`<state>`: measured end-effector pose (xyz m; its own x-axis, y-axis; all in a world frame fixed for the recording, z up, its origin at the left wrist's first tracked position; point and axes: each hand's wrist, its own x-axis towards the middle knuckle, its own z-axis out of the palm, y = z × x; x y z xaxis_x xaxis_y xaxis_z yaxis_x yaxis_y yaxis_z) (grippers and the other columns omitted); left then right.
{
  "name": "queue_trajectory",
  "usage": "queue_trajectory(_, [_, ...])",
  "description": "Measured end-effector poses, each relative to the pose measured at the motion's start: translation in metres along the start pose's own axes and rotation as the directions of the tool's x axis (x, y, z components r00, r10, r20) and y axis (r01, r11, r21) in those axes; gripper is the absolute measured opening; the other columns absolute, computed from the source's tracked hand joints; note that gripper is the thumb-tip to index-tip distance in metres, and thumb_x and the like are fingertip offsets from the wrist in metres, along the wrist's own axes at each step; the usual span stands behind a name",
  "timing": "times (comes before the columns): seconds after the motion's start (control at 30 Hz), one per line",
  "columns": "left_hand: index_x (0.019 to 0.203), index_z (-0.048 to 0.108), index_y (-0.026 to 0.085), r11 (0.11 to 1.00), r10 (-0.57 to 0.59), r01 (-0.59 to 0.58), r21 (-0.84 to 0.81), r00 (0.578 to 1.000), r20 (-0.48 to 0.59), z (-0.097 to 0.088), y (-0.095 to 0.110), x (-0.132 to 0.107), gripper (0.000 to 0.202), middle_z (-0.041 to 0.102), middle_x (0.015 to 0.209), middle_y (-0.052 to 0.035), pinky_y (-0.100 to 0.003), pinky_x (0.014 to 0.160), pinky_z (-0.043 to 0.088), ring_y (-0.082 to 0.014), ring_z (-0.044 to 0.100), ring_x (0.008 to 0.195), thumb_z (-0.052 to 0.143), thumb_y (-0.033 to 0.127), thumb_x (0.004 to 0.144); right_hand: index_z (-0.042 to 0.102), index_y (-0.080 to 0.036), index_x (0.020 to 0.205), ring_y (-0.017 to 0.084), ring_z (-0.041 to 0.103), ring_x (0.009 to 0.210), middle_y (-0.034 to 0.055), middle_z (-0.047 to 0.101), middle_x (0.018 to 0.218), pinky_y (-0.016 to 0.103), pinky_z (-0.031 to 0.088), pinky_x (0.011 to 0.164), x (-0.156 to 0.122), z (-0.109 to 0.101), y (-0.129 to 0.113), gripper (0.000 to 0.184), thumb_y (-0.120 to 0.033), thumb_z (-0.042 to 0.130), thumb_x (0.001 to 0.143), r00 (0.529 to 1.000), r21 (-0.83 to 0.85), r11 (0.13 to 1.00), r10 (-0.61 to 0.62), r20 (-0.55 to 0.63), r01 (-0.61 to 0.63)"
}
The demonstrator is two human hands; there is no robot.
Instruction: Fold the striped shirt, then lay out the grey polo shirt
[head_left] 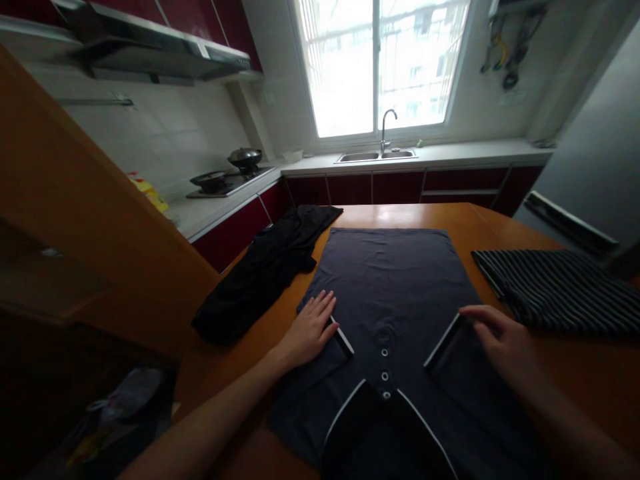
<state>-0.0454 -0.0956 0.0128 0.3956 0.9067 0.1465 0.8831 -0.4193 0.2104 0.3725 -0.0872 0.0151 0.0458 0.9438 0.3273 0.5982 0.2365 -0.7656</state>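
Note:
A dark navy polo shirt point(395, 287) with white trim and a row of buttons lies flat on the wooden table point(575, 373), collar toward me. My left hand point(311, 328) rests flat on the shirt's left side, fingers spread, touching the folded-in left sleeve edge. My right hand point(500, 337) lies on the right side, with its fingertips on the white-trimmed cuff of the folded-in right sleeve. Neither hand grips the cloth.
A crumpled black garment point(265, 270) lies at the table's left edge. A folded striped garment point(560, 290) sits at the right. Beyond the table are a counter with a sink point(376, 156), a stove with pans point(230, 177), and a window.

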Motion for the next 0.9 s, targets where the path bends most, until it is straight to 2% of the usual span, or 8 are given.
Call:
queue_trajectory(0.17, [0.155,0.038,0.022,0.996,-0.029,0.027,0.091,0.999,0.016,0.003,-0.001,0.000,0.059,0.030,0.163,-0.0069,-0.057,0.122,0.022,-0.0324,0.018,0.153,0.038,0.050,0.104,0.075,-0.026,0.095,0.028,0.069,0.101,0.0058,0.075,0.105,0.045,0.053,0.094,0.003,-0.002,-0.003,0.027,-0.033,0.051,0.084,1.000,0.026,1.000,0.007,-0.012,-0.007])
queue_trajectory(0.3, [0.152,0.045,0.025,0.999,-0.031,0.032,0.043,0.999,-0.030,0.002,-0.001,0.000,0.056,0.036,0.161,-0.0057,-0.059,0.120,0.028,-0.0353,0.023,0.151,0.045,0.050,0.101,0.074,-0.026,0.094,0.027,0.068,0.103,0.0054,0.074,0.105,0.044,0.052,0.095,0.006,-0.007,-0.010,0.025,-0.030,0.051,0.085,0.998,0.042,0.999,-0.010,-0.058,0.013])
queue_trajectory(0.37, [0.146,0.052,0.025,0.999,-0.035,0.034,-0.014,0.995,-0.088,0.001,0.000,-0.001,0.050,0.045,0.156,-0.0064,-0.058,0.119,0.031,-0.0333,0.032,0.149,0.045,0.047,0.102,0.074,-0.026,0.093,0.026,0.068,0.102,0.0050,0.074,0.105,0.043,0.052,0.096,0.007,-0.010,-0.014,0.025,-0.028,0.050,0.085,0.996,0.041,0.999,-0.021,-0.084,0.025])
queue_trajectory(0.47, [0.136,0.060,0.023,0.994,-0.047,0.023,-0.103,0.972,-0.232,-0.004,0.002,-0.004,0.040,0.057,0.146,-0.0068,-0.055,0.120,0.031,-0.0268,0.044,0.142,0.040,0.035,0.103,0.073,-0.025,0.093,0.024,0.068,0.099,0.0049,0.074,0.103,0.040,0.051,0.095,0.007,-0.013,-0.017,0.024,-0.025,0.050,0.085,0.991,0.037,0.998,-0.044,-0.128,0.049])
queue_trajectory(0.53, [0.132,0.062,0.022,0.987,-0.054,0.005,-0.159,0.951,-0.305,-0.007,0.003,-0.006,0.039,0.061,0.141,-0.0067,-0.052,0.120,0.032,-0.0240,0.049,0.138,0.038,0.029,0.103,0.072,-0.024,0.092,0.024,0.067,0.098,0.0051,0.074,0.101,0.039,0.051,0.095,0.007,-0.013,-0.019,0.023,-0.023,0.050,0.085,0.985,0.036,0.997,-0.060,-0.162,0.066])
queue_trajectory(0.63, [0.125,0.065,0.021,0.967,-0.095,0.000,-0.255,0.929,-0.359,-0.011,0.001,-0.007,0.037,0.064,0.134,-0.0067,-0.048,0.118,0.038,-0.0225,0.054,0.133,0.038,0.024,0.100,0.071,-0.023,0.090,0.023,0.067,0.097,0.0054,0.073,0.099,0.039,0.051,0.094,0.007,-0.011,-0.019,0.023,-0.021,0.049,0.084,0.974,0.024,0.993,-0.107,-0.201,0.114])
queue_trajectory(0.73, [0.119,0.068,0.021,0.944,-0.154,0.023,-0.329,0.912,-0.379,-0.012,-0.001,-0.007,0.036,0.068,0.127,-0.0073,-0.047,0.113,0.044,-0.0230,0.059,0.125,0.040,0.021,0.097,0.070,-0.022,0.090,0.024,0.066,0.098,0.0062,0.072,0.100,0.040,0.050,0.095,0.009,-0.009,-0.017,0.023,-0.019,0.048,0.083,0.964,-0.005,0.987,-0.158,-0.212,0.161])
queue_trajectory(0.9, [0.116,0.069,0.020,0.922,-0.164,0.021,-0.387,0.925,-0.342,-0.009,0.004,-0.007,0.035,0.069,0.121,-0.0085,-0.047,0.109,0.048,-0.0236,0.063,0.118,0.041,0.021,0.095,0.069,-0.022,0.089,0.025,0.066,0.097,0.0076,0.072,0.097,0.041,0.051,0.092,0.014,-0.010,-0.007,0.022,-0.019,0.048,0.082,0.952,-0.077,0.982,-0.185,-0.245,0.171])
